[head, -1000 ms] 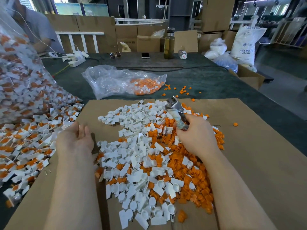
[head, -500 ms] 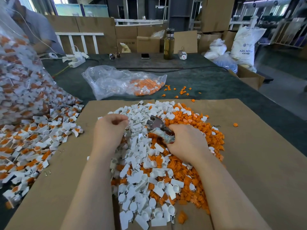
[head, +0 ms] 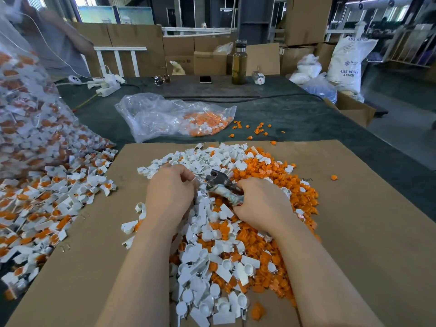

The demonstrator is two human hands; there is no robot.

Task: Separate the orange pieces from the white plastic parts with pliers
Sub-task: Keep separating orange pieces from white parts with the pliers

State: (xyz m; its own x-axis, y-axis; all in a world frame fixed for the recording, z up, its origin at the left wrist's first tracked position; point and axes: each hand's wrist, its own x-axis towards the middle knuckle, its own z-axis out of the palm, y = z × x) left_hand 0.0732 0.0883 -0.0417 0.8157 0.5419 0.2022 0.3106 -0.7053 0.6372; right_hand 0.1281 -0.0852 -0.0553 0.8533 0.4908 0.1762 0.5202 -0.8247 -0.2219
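1. Both hands sit together over the middle of the pile: my left hand (head: 168, 193) has its fingers curled in, pinching a small white piece at the fingertips, though I cannot make out that piece clearly.
2. My right hand (head: 262, 202) is wrapped tight around the handles of the pliers (head: 220, 185).
3. I see the pliers lying with their long axis running from near right to far left, the metal head pointing far-left toward my left fingertips; whether the nose is clamped on anything I cannot tell.
4. White plastic parts (head: 207, 263) fill the left and near side of the pile; orange pieces (head: 266, 171) heap on the right, under and beyond my right hand.
5. All of this rests on a brown cardboard sheet (head: 368, 232) laid on the green-covered table (head: 295, 119).
6. Far right, a white sack (head: 349, 64) reads "ABS RESIN" with "ABS" beneath it.
7. Left of the cardboard lies a spill of unsorted parts (head: 47, 204); farther off, a clear bag (head: 174, 116) holds orange pieces.
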